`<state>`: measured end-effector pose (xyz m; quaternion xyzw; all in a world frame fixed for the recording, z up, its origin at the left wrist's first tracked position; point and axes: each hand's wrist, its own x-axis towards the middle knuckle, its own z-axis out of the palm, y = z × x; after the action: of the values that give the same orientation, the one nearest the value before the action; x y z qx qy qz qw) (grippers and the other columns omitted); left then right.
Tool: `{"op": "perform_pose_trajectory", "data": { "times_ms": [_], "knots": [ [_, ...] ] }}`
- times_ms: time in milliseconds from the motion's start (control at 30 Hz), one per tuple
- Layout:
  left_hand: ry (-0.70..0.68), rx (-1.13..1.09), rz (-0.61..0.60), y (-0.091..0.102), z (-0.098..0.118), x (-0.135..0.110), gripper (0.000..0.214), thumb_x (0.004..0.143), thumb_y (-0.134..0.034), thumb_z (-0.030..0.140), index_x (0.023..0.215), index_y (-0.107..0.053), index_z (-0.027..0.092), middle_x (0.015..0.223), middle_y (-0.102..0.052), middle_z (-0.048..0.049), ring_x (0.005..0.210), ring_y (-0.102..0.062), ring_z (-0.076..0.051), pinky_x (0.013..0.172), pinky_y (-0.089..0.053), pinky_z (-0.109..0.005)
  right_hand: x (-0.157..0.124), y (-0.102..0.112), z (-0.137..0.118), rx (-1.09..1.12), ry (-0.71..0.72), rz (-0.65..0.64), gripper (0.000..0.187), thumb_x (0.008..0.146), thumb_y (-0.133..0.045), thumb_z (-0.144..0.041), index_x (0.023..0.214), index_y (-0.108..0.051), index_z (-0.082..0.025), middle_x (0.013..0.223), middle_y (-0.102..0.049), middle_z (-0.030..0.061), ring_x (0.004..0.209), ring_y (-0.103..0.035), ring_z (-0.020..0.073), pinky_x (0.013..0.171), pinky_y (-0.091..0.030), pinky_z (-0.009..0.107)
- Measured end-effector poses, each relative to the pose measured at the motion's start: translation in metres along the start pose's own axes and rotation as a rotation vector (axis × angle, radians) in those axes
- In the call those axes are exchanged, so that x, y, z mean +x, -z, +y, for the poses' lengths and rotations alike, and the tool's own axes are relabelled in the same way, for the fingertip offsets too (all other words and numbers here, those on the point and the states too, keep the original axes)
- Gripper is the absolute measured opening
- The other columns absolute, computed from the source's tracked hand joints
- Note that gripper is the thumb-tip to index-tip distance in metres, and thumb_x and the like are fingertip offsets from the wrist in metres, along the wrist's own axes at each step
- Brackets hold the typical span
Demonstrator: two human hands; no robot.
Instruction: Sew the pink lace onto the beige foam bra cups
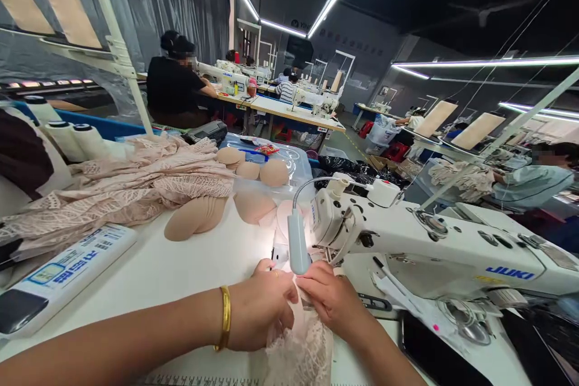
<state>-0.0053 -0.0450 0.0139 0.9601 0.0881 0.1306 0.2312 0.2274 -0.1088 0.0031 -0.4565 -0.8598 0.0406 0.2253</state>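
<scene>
My left hand, with a gold bangle on its wrist, is closed on a piece of pale pink lace fabric in front of the needle of a white sewing machine. My right hand pinches the same lace from the right side, close to the left hand. A small grey lamp on a gooseneck hangs just above both hands. The lace hangs down toward me over the table edge.
A heap of pink lace and several beige foam cups lie on the white table at the left. White thread cones stand at far left. A black phone lies at the right. Other people sit at sewing machines behind.
</scene>
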Motion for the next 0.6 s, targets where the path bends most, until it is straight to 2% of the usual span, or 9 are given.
{"op": "perform_pose_trajectory", "data": {
  "times_ms": [100, 200, 400, 600],
  "knots": [
    [0.021, 0.019, 0.122, -0.015, 0.000, 0.002, 0.012, 0.071, -0.071, 0.014, 0.070, -0.075, 0.025, 0.112, -0.074, -0.0068, 0.086, -0.062, -0.025, 0.092, -0.039, -0.048, -0.002, -0.004, 0.004, -0.010, -0.056, 0.052, 0.037, 0.094, -0.049, -0.003, 0.104, -0.075, -0.028, 0.101, -0.076, 0.0020, 0.094, -0.065, 0.0199, 0.080, -0.050, 0.029],
    [0.039, 0.043, 0.184, -0.022, 0.000, 0.004, 0.013, 0.073, -0.071, 0.015, 0.071, -0.075, 0.026, 0.111, -0.075, -0.0061, 0.089, -0.064, -0.026, 0.093, -0.038, -0.048, -0.003, -0.008, 0.008, 0.002, -0.084, 0.091, 0.038, 0.092, -0.051, -0.004, 0.105, -0.076, -0.030, 0.104, -0.077, 0.0004, 0.094, -0.067, 0.0206, 0.087, -0.051, 0.030],
    [0.026, 0.054, 0.179, -0.013, 0.004, 0.008, 0.016, 0.074, -0.069, 0.012, 0.071, -0.077, 0.026, 0.113, -0.074, -0.0059, 0.093, -0.065, -0.029, 0.088, -0.037, -0.045, -0.005, -0.011, 0.012, 0.053, -0.143, 0.140, 0.038, 0.092, -0.052, -0.007, 0.106, -0.078, -0.030, 0.108, -0.078, 0.0020, 0.093, -0.068, 0.0211, 0.085, -0.052, 0.029],
    [0.022, 0.023, 0.131, -0.008, 0.004, 0.008, 0.013, 0.075, -0.071, 0.014, 0.072, -0.076, 0.025, 0.113, -0.074, -0.0056, 0.097, -0.068, -0.030, 0.087, -0.035, -0.043, -0.008, -0.013, 0.014, 0.063, -0.179, 0.056, 0.041, 0.093, -0.049, -0.008, 0.111, -0.078, -0.029, 0.111, -0.078, 0.0030, 0.097, -0.067, 0.0226, 0.086, -0.053, 0.030]
  ]
}}
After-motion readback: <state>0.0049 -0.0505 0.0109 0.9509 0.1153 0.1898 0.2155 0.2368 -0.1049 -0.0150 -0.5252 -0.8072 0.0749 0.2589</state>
